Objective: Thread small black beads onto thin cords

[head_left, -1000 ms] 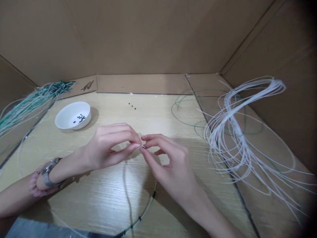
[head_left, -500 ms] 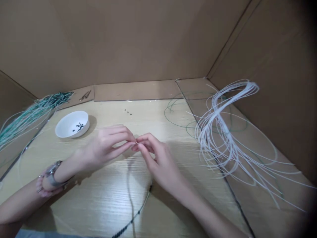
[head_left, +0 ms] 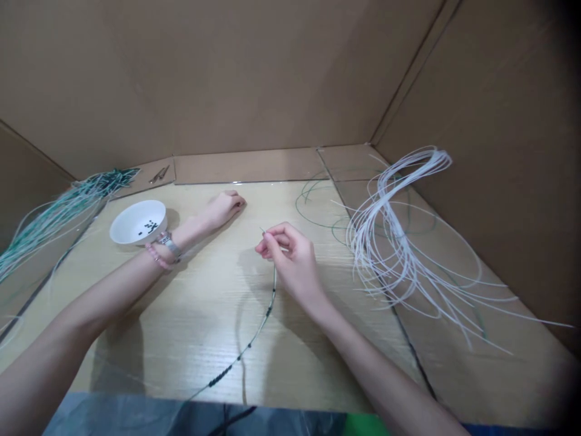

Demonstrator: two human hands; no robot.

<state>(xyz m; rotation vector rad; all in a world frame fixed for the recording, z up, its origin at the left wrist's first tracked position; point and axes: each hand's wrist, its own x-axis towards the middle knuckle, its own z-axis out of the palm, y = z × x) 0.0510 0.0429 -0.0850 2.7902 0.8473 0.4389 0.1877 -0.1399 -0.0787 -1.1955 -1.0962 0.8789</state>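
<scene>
My right hand [head_left: 290, 254] pinches a thin pale-green cord [head_left: 275, 275] near its end, and the tip pokes up above the fingers. Below the hand the cord curves down toward the table's near edge, with small dark beads [head_left: 220, 376] strung along it, some bunched and some apart. Farther off, my left hand [head_left: 224, 208] rests low over the tabletop with its fingers curled together. Whatever its fingertips touch is hidden. Close to the left wrist stands a white bowl [head_left: 124, 224] with several loose dark beads [head_left: 149, 227] in it.
A looped bundle of white cords [head_left: 399, 230] lies at the right, with loose green cord [head_left: 313, 221] beside it. Green and white strands [head_left: 68, 209] lie at the left. Small metal tools [head_left: 160, 174] sit at the back left. Cardboard walls [head_left: 254, 72] enclose the table.
My left hand has left the right hand's fingertips and moved forward onto the spot where loose beads lay. My right hand still pinches the cord, and more of the beaded strand shows.
</scene>
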